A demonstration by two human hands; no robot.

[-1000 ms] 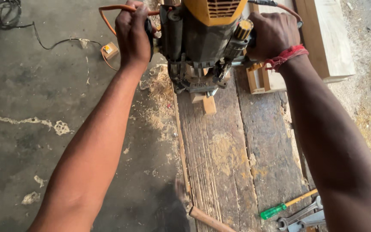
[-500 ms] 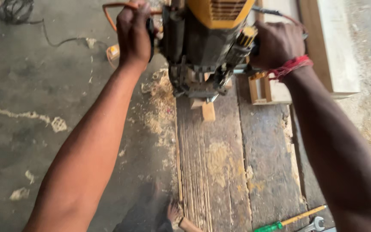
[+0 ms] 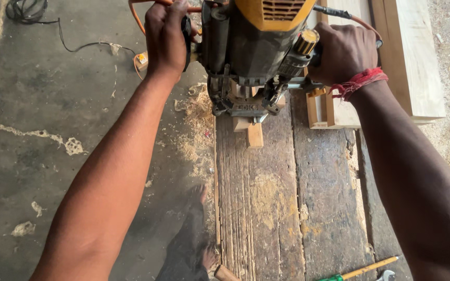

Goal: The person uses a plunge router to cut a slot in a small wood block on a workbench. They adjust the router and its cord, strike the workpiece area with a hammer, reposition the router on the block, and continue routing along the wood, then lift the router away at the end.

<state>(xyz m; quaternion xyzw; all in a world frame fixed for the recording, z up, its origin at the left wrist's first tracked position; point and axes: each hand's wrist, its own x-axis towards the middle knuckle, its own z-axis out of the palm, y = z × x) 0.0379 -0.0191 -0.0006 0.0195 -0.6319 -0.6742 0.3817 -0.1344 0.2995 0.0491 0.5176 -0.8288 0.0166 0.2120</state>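
Head view. A yellow and grey router (image 3: pixel 253 52) is seen standing upright on a worn plank bench (image 3: pixel 266 208), its base over a small pale wood block (image 3: pixel 251 132) that juts toward the viewer. The machine lies straight ahead of both arms, between the two hands, its long axis vertical; the side handles run left to right. Both hands are equally near: each is on a handle.

The left hand (image 3: pixel 166 39) is closed in a full fist around the black left handle, knuckles up. The right hand (image 3: pixel 342 52) is likewise wrapped shut on the right handle, beside a yellow ribbed knob (image 3: pixel 307 41); a red thread (image 3: pixel 359 82) is tied about that wrist. Neither hand shows a free finger.

An orange cable (image 3: pixel 140 23) loops behind the left hand. Wood shavings (image 3: pixel 199 112) lie on the concrete floor (image 3: pixel 42 104) just left of the bench edge. Pale boards (image 3: pixel 407 57) lie to the right, touching the bench. A green-handled screwdriver (image 3: pixel 358 270) rests near the bottom edge, well apart from the hands.
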